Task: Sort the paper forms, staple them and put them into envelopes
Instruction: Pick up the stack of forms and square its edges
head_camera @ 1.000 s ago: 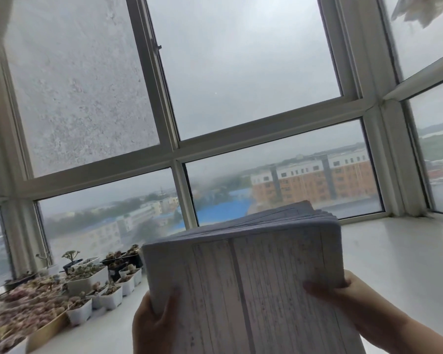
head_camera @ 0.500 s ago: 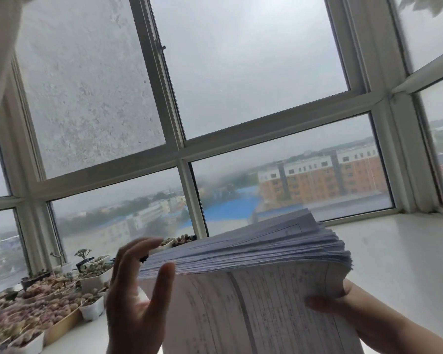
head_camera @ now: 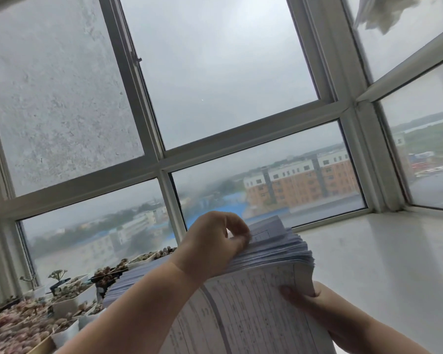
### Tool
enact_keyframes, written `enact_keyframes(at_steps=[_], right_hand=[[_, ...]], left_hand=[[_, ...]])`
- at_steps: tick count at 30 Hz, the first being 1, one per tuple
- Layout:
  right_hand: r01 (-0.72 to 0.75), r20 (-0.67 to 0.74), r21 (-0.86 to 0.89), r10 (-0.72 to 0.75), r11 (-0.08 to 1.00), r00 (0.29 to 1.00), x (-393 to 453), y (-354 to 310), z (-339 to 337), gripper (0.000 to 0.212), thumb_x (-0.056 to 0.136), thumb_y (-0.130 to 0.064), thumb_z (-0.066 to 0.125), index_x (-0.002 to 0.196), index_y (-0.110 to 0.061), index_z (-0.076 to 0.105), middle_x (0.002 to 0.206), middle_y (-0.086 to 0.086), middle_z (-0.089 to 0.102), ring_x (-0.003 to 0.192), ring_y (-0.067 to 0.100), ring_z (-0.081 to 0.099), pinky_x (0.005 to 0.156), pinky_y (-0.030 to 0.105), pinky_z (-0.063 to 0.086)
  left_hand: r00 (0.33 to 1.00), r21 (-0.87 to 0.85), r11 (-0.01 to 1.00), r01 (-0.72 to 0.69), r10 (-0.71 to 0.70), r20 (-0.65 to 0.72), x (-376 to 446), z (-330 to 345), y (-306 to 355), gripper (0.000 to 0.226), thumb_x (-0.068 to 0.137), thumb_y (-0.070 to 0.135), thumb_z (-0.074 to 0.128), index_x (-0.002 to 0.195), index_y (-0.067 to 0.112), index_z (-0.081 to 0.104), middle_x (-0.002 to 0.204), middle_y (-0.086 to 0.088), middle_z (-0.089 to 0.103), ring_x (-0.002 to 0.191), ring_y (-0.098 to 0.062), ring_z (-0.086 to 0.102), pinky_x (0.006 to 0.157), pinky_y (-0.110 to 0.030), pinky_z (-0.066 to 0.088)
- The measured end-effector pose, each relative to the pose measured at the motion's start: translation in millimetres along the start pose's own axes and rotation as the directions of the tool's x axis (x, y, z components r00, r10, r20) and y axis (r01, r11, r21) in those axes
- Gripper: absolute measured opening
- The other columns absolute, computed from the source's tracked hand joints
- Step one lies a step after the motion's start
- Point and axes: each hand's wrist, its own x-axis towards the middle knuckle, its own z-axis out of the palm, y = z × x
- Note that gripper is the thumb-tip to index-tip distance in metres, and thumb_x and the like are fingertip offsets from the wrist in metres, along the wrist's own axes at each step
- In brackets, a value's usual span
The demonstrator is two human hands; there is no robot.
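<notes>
A thick stack of printed paper forms (head_camera: pixel 261 300) is held up in front of me, its top edge fanned out towards the window. My right hand (head_camera: pixel 308 301) grips the stack's right edge from below, thumb on the front sheet. My left hand (head_camera: pixel 215 241) reaches over the top of the stack and pinches the upper edges of some back sheets between thumb and fingers. No stapler or envelope is in view.
A white windowsill (head_camera: pixel 384 264) runs along the window frame (head_camera: pixel 164 159) on the right. Several small white pots of succulents (head_camera: pixel 36 318) crowd the sill at lower left. A pale cloth (head_camera: pixel 384 11) hangs at top right.
My left hand let go of the stack's lower left corner, rose beside it with fingers spread, then moved over the top edge and pinched sheets. The stack's top has fanned out.
</notes>
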Motion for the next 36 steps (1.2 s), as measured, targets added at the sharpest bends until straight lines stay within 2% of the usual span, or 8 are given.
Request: enact_keyframes(at_steps=[6,10,14,17,22,26,32,36], right_hand=[[-0.008,-0.032,-0.025,0.007,1.0,0.999,0.8,-1.1,0.6,0.076,0.053,-0.058,0.08,0.105,-0.003,0.074,0.106,0.018,0.073,0.101,0.033,0.069,0.096,0.051,0.052],[0.004,-0.028,-0.026,-0.005,1.0,1.0,1.8,-1.4,0.3,0.077,0.054,-0.058,0.08,0.108,-0.003,0.073,0.107,0.017,0.073,0.103,0.032,0.069,0.097,0.051,0.051],[0.012,-0.016,-0.027,-0.012,1.0,1.0,2.3,0.7,-1.6,0.092,0.037,-0.066,0.087,0.103,-0.003,0.075,0.105,0.018,0.073,0.101,0.032,0.07,0.095,0.048,0.053],[0.017,-0.003,-0.032,-0.017,0.999,1.0,1.9,0.0,-2.1,0.093,0.038,-0.066,0.088,0.105,-0.003,0.074,0.106,0.017,0.073,0.102,0.031,0.07,0.096,0.047,0.052],[0.008,0.013,-0.014,-0.008,1.0,1.0,1.8,-0.6,-3.0,0.071,0.056,-0.054,0.08,0.107,-0.005,0.074,0.108,0.018,0.072,0.104,0.032,0.069,0.097,0.049,0.051],[0.014,0.008,-0.023,-0.013,1.0,1.0,2.5,-0.4,-2.9,0.085,0.046,-0.062,0.086,0.107,-0.004,0.074,0.108,0.017,0.072,0.104,0.032,0.069,0.096,0.048,0.052],[0.027,-0.006,-0.059,-0.028,0.998,1.0,3.4,-1.2,-3.2,0.092,0.043,-0.068,0.086,0.107,-0.004,0.074,0.109,0.017,0.072,0.105,0.032,0.068,0.099,0.05,0.05],[0.028,0.002,-0.073,-0.028,0.997,1.0,3.2,-1.6,-3.5,0.09,0.045,-0.067,0.086,0.109,-0.005,0.073,0.111,0.016,0.072,0.107,0.032,0.067,0.1,0.051,0.049]], left_hand=[[0.995,0.057,0.994,-0.093,0.091,0.035,9.1,-1.3,7.4,0.024,0.085,0.021,0.069,0.069,0.038,0.065,0.067,0.021,0.063,0.063,0.003,0.05,0.059,-0.005,0.036],[0.99,0.045,0.995,-0.094,0.088,0.111,19.0,-1.4,11.7,0.021,0.085,0.016,0.068,0.072,0.033,0.067,0.07,0.017,0.064,0.061,0.005,0.05,0.059,-0.005,0.035],[0.977,0.019,0.998,-0.061,0.055,0.205,26.6,6.6,13.1,0.011,0.084,0.014,0.069,0.078,0.022,0.074,0.066,0.017,0.063,0.056,0.011,0.052,0.056,-0.001,0.032],[0.968,0.013,0.999,-0.031,0.027,0.248,31.9,6.0,12.1,0.008,0.084,0.013,0.07,0.08,0.018,0.075,0.064,0.018,0.063,0.056,0.01,0.054,0.059,-0.004,0.038],[0.961,-0.068,0.998,-0.018,0.036,0.276,34.9,-4.2,6.8,0.011,0.085,0.01,0.07,0.078,0.019,0.07,0.075,0.003,0.071,0.067,-0.005,0.063,0.073,-0.021,0.053],[0.972,0.073,0.99,-0.118,0.1,0.215,34.9,-1.2,6.0,0.006,0.083,0.017,0.073,0.078,0.019,0.073,0.079,0.006,0.067,0.072,-0.012,0.062,0.069,-0.019,0.047],[0.95,-0.018,0.997,-0.073,0.076,0.302,38.4,-9.9,-3.5,0.015,0.082,0.015,0.075,0.072,0.025,0.07,0.066,0.015,0.067,0.063,0.004,0.061,0.067,-0.012,0.045],[0.942,-0.018,0.993,-0.118,0.117,0.314,42.9,-1.8,8.2,0.009,0.082,0.016,0.074,0.077,0.022,0.073,0.072,0.011,0.07,0.065,0.003,0.061,0.068,-0.012,0.045]])
